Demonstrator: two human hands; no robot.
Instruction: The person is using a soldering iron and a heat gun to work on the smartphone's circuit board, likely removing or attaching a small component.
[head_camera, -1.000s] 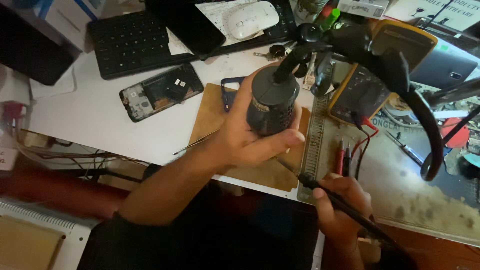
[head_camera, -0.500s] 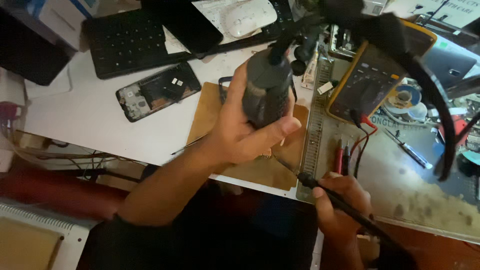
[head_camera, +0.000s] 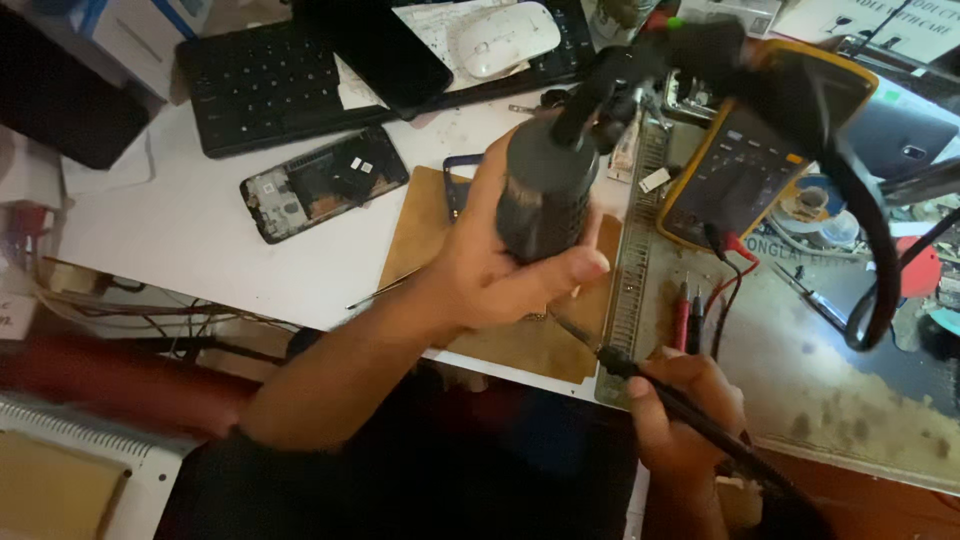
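My left hand (head_camera: 500, 270) grips a thick black cylindrical tool handle (head_camera: 545, 190) with a black hose running off to the right, held over a brown work mat (head_camera: 420, 230). My right hand (head_camera: 685, 410) holds a thin black pen-like tool (head_camera: 650, 385) at the table's front edge, its metal tip pointing up-left toward the mat under my left hand. What lies under the tip is hidden by my left hand.
An opened phone (head_camera: 320, 185) lies left of the mat. A black keyboard (head_camera: 270, 85) and white mouse (head_camera: 505, 38) sit at the back. A yellow multimeter (head_camera: 745, 165) with red and black probes (head_camera: 688, 315) stands to the right, beside a metal ruler (head_camera: 628, 270).
My left hand has shifted slightly and tilted the black handle more upright. My right hand with the thin tool has stayed in place.
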